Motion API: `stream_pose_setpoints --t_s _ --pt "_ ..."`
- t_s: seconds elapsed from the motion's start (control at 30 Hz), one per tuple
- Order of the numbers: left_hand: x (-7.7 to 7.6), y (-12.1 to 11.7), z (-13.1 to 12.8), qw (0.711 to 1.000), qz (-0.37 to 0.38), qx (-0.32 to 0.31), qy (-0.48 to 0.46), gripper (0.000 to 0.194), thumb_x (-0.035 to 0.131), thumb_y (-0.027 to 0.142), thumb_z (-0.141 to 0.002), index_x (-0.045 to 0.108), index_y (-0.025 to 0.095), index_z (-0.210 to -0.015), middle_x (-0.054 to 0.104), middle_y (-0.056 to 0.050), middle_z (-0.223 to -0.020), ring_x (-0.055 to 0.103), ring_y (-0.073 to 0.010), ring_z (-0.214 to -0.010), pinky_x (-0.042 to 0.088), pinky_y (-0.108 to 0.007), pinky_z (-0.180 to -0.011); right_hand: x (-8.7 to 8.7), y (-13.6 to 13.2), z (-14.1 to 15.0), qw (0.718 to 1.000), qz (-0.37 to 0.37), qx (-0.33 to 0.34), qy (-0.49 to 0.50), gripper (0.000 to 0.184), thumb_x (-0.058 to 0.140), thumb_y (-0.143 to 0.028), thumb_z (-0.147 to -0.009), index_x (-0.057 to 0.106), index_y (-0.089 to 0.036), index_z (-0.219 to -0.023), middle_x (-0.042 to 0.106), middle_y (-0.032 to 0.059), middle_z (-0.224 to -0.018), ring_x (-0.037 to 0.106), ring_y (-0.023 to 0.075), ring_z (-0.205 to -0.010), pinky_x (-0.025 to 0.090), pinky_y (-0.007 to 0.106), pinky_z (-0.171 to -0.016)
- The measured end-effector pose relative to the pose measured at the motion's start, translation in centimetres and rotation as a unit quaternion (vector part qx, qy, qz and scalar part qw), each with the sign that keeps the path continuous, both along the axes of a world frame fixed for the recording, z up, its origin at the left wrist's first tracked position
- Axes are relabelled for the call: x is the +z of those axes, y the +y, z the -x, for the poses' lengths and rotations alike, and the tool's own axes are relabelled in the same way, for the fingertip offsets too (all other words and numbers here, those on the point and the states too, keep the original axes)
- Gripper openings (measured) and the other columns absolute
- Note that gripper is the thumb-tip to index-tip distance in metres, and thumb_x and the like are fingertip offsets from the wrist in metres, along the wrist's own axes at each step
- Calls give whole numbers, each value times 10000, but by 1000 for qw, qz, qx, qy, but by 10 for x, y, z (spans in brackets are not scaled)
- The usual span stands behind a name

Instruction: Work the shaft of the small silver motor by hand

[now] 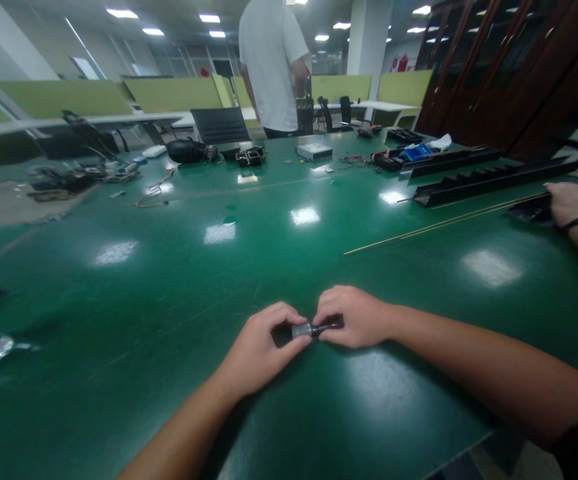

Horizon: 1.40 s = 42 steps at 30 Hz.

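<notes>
Just above the green tabletop [263,267], my left hand [263,343] pinches a short silver cylinder [301,330] between thumb and fingers. A thin dark stem [325,327] extends from the cylinder's right end, and my right hand [356,317] grips it with thumb and fingertips. The two hands almost meet, with the small part lying level between them. I cannot make out exactly what kind of part it is, and fingers cover some of it.
At the right edge another person's hand [569,203] rests by long black channels [493,180]. Thin brass-coloured rods [419,232] reach in from there. Electronics clutter [83,177] lies back left, a grey box [313,151] at the back. A person [273,67] stands beyond the table.
</notes>
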<state>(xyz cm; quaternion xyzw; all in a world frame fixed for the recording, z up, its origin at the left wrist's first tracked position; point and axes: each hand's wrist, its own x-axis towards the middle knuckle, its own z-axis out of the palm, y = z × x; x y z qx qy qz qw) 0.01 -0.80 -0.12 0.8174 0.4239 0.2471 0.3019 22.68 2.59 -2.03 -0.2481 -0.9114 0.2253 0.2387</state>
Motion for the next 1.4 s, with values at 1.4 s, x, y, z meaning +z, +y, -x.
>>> stream_pose_setpoints --t_s 1.4 --pt "-4 0 -2 1000 -9 30 3 150 674 317 -847 703 189 -921 693 -32 -913 636 -189 -849 479 -304 -770 18 26 -40 973 206 -30 -103 216 754 -264 -688 762 -141 -866 662 26 -763 592 131 -661 467 240 -614"
